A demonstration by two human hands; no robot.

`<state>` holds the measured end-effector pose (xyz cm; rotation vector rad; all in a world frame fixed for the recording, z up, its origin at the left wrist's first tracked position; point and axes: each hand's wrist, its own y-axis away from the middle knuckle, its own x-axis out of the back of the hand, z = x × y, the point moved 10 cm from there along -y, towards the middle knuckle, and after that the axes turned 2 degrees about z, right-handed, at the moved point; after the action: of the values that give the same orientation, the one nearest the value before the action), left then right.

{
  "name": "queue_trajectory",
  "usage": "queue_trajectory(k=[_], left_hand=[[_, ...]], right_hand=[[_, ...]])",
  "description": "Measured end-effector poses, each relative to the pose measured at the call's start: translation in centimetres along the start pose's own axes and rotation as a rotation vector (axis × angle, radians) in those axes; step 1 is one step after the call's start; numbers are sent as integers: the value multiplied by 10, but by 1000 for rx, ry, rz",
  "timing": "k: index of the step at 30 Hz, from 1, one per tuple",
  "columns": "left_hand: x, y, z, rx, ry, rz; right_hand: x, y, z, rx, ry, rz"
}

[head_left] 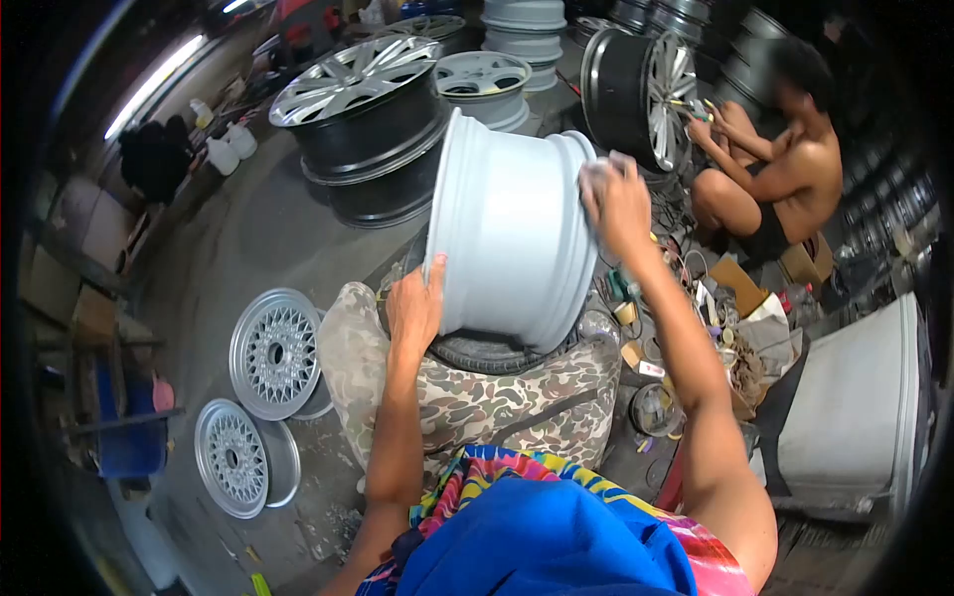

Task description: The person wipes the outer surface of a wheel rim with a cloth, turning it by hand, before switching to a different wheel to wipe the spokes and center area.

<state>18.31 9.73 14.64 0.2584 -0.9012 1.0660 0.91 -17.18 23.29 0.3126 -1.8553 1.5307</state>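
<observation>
A light grey wheel rim (507,228) rests on its tread side between my knees, on top of a black tire (487,356). My left hand (415,306) grips the rim's left flange, thumb up along the edge and fingers partly hidden behind it. At the right flange, my right hand (618,204) presses with curled fingers, slightly smeared by motion. Something small and greyish shows under those fingers, too blurred to name. Camouflage trousers (467,397) cover my legs on both sides of the tire.
Two silver mesh wheels (275,354) lean at the left. Black-and-silver wheels (368,129) are stacked ahead. A person (795,169) crouches at the right, working on a spoked wheel (636,99). Cables, cups and rags (750,363) clutter the floor right of me, near a big whitish rim (850,397).
</observation>
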Motion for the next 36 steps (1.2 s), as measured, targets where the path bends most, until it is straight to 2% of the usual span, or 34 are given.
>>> queue_trajectory(k=[1,3,4,5,6,8,11,12,13,14,15,16,18,21,23,25,26,28,29,31,33,35,36], left_hand=[[3,1,3,-8,33,-24],[20,1,6,0,62,-32],[30,-2,10,-6,65,-64],[39,-5,12,-14,66,-96],[49,-9,11,-23,200,-60],[74,-23,19,-92,141,-7],[89,-44,49,-196,79,-23],[89,-51,61,-269,77,-2],[86,-59,68,-259,94,-9],[81,-66,83,-322,43,-23],[73,-74,95,-390,-8,-39],[64,-85,99,-391,6,-46],[53,-97,114,-524,-19,-14],[48,-109,116,-561,24,-10],[46,-111,107,-525,38,-19],[43,-109,82,-418,194,9],[36,-109,71,-415,201,6],[8,-116,33,-237,353,-158],[7,-116,29,-229,355,-151],[6,-116,29,-226,608,-205],[4,-121,32,-232,640,-220],[3,-122,42,-284,528,-222],[-1,-123,42,-246,476,-273]], right_hand=[[-32,-30,23,4,78,-172],[-113,-78,89,-94,52,-326],[-145,-94,102,-137,5,-545],[-187,-102,126,-162,-43,-584],[-201,-109,127,-158,-10,-603],[-216,-110,117,-156,14,-630],[-168,-86,107,-287,1,-424],[-125,-71,82,-284,-34,-382],[-79,-52,43,-133,14,-196],[-35,-21,6,-28,-70,50],[-9,5,-32,53,-54,-15],[-3,45,-54,122,-23,51],[9,99,-90,152,-21,-121],[15,92,-84,221,58,-65],[2,48,-59,181,54,-18],[-30,-14,-26,188,89,-73],[-59,-42,-5,200,110,-144],[-145,-88,49,36,102,-508],[-180,-101,66,-17,53,-522],[-197,-108,52,-65,1,-537],[-178,-94,42,-234,86,-337],[-95,-59,-35,-221,-26,-234],[-62,-31,-70,-286,-48,-262]])
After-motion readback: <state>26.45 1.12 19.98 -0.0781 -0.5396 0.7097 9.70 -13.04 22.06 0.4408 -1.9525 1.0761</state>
